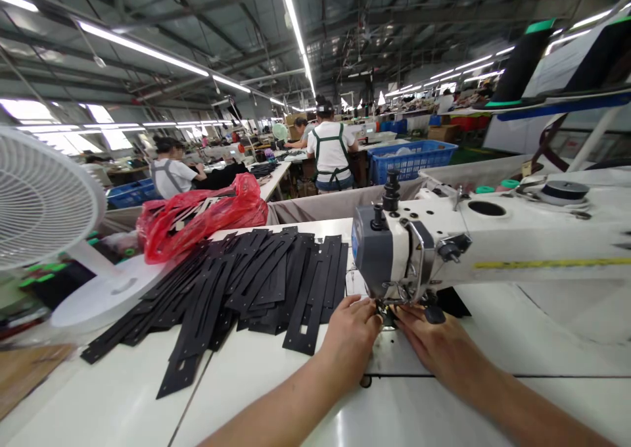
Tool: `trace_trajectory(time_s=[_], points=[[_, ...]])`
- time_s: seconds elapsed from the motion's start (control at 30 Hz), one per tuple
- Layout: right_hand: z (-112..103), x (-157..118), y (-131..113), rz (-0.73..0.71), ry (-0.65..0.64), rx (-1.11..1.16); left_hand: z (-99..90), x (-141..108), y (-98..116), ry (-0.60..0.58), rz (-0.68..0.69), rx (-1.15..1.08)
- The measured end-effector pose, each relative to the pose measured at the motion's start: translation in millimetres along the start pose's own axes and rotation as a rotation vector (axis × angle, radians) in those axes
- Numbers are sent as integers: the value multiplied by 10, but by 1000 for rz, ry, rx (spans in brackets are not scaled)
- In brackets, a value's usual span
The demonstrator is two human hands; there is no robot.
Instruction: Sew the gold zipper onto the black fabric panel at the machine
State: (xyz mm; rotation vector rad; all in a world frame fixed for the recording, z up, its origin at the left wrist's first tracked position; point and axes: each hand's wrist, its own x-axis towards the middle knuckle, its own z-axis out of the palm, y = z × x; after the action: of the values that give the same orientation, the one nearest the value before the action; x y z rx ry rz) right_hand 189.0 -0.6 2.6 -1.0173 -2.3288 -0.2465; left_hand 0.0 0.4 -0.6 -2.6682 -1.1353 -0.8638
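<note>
A white and grey sewing machine [522, 236] stands over the worktable, and both hands meet at its needle area. My left hand [351, 338] is just left of the presser foot, its fingers bent and closed; whatever they pinch is hidden. On the other side, my right hand [438, 342] lies low under the machine head, fingers stretched toward the foot. Behind it a black piece of material [452, 301] shows in part; whether the fingers touch it I cannot tell. Left of my hands spreads a heap of black slotted strips [261, 276] with small holes.
A white fan [98, 276] stands at the left beside a red plastic bag [207, 213]. Thread cones [522, 66] sit on a rack at upper right. Beyond the table are a blue crate [411, 161] and several people at other workstations.
</note>
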Motion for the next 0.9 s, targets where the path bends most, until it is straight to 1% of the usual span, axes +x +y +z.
trace_trajectory(time_s=[0.23,0.37,0.5,0.6,0.7,0.77,0.8,0.87,0.9], points=[[-16,17,-12,4,15,1,20,6,-2,12,-12,9],[-19,17,-28,5,18,-2,14,8,8,18,2,14],[6,23,-52,5,14,-10,60,2,0,26,6,23],[-38,17,34,-9,3,-26,84,6,-20,40,-4,27],[-196,-69,221,-12,18,-99,10,-2,-12,58,-19,28],[-327,-189,292,22,56,-186,-90,-32,56,71,-23,27],[-382,-263,279,39,75,-227,-140,-56,117,71,-22,19],[-443,-420,139,43,82,-280,-199,-107,285,65,27,-14],[-448,-495,24,26,88,-294,-200,-128,381,48,83,-39]])
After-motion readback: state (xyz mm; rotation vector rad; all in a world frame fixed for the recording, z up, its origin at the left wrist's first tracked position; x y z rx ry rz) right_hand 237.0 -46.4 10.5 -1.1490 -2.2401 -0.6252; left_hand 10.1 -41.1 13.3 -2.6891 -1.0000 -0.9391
